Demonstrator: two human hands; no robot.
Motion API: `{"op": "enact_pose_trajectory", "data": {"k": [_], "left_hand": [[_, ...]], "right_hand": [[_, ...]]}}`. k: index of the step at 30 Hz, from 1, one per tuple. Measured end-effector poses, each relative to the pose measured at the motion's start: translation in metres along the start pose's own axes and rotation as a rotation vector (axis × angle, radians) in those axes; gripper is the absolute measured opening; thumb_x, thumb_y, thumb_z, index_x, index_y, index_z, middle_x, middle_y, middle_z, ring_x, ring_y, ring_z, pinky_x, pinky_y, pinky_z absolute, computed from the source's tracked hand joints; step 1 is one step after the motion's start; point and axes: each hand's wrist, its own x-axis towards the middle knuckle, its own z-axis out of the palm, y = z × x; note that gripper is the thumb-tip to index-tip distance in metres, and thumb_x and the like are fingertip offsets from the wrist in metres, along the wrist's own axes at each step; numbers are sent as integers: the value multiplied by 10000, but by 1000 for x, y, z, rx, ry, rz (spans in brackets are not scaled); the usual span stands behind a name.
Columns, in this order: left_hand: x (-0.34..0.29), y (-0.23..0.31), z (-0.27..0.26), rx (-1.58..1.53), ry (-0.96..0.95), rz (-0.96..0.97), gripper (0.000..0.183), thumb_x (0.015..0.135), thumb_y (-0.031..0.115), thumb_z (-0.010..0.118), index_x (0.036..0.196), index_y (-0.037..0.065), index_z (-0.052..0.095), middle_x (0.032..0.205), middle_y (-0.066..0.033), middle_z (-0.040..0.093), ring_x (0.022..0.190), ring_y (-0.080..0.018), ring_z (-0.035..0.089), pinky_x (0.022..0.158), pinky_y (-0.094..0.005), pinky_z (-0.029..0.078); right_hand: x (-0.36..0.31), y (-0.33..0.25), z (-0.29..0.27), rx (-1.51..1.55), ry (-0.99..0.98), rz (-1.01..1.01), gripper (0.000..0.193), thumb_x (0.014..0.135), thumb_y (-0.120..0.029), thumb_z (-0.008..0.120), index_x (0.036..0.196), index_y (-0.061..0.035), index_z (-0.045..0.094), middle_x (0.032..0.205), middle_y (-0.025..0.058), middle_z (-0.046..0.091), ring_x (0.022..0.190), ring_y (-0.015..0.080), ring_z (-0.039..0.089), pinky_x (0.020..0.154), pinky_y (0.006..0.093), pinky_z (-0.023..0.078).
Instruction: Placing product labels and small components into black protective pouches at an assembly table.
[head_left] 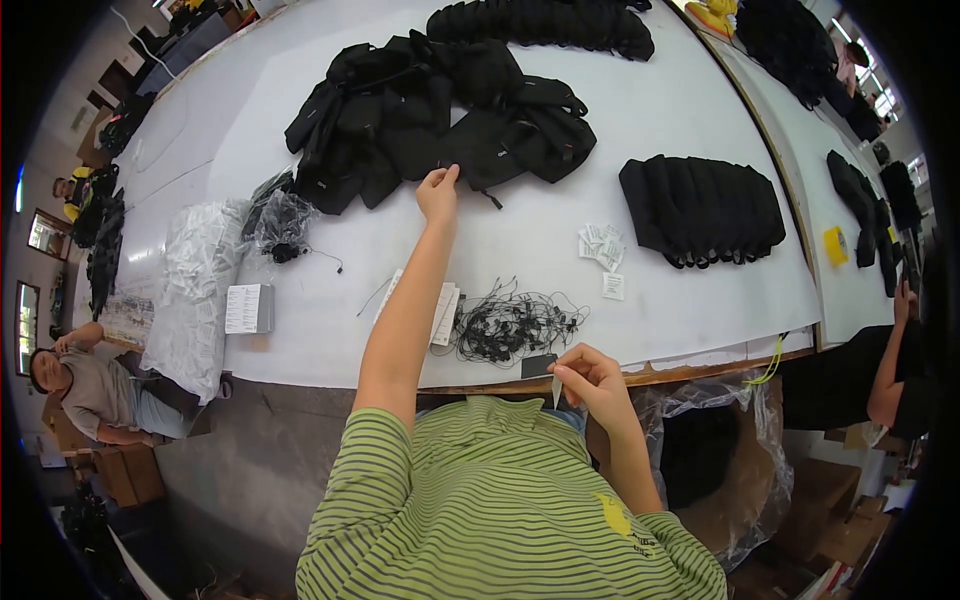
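My left hand [438, 193] reaches out to the near edge of a heap of black fabric bags [470, 140], its fingers pinched at the edge of one bag. Close to my body, at the table's front edge, my right hand [592, 380] pinches a small white packet [557, 392], seen nearly edge-on. Beside that hand lies a dark card [538, 366]. A tangle of black strings with small tags [505, 325] lies just beyond it. White printed cards [445, 314] are partly hidden by my left forearm. Farther right lie several small white packets [602, 247].
Rows of black bags stand at the right [705, 210] and far end [545, 25] of the white table [560, 215]. At left are a stack of cards [249, 309] and a clear plastic bag [195, 290]. A plastic-lined carton [735, 440] stands below. People are on both sides.
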Motion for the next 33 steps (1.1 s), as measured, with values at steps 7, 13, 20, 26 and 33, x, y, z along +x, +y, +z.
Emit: {"op": "enact_pose_trajectory", "data": {"k": [7,13,20,26,33], "left_hand": [[-96,37,-63,158,60,401,268,818,236,736,871,-21,681,797,-41,639,689,-106,542,660,-237,429],[-184,79,-111,37,-237,157,188,861,164,675,935,-7,696,835,-17,666,648,-58,489,624,-206,395],[-229,81,-130,29,-552,-98,215,848,99,623,1021,-1,700,868,-32,689,637,-47,482,590,-192,379],[-236,72,-133,245,-476,5,130,827,41,665,947,15,706,783,10,638,645,-37,494,564,-189,373],[-253,83,-121,178,-141,448,52,874,38,633,899,-7,641,894,-9,629,636,-43,483,587,-193,373]], "right_hand": [[16,3,4,11,8,22,102,896,-121,638,903,-22,613,713,2,602,550,36,464,469,195,336],[53,-4,31,-259,85,-121,107,859,-154,677,871,-49,658,557,-51,490,485,26,399,463,202,299],[71,-18,70,-612,47,-291,125,832,-173,659,921,-88,679,521,40,478,448,141,438,452,278,343],[66,-2,67,-698,26,-384,142,802,-173,667,909,-81,680,594,70,572,519,198,552,496,306,420],[63,-3,57,-108,37,-188,140,849,-117,664,968,-57,621,683,-10,566,617,99,531,610,254,440]]}}
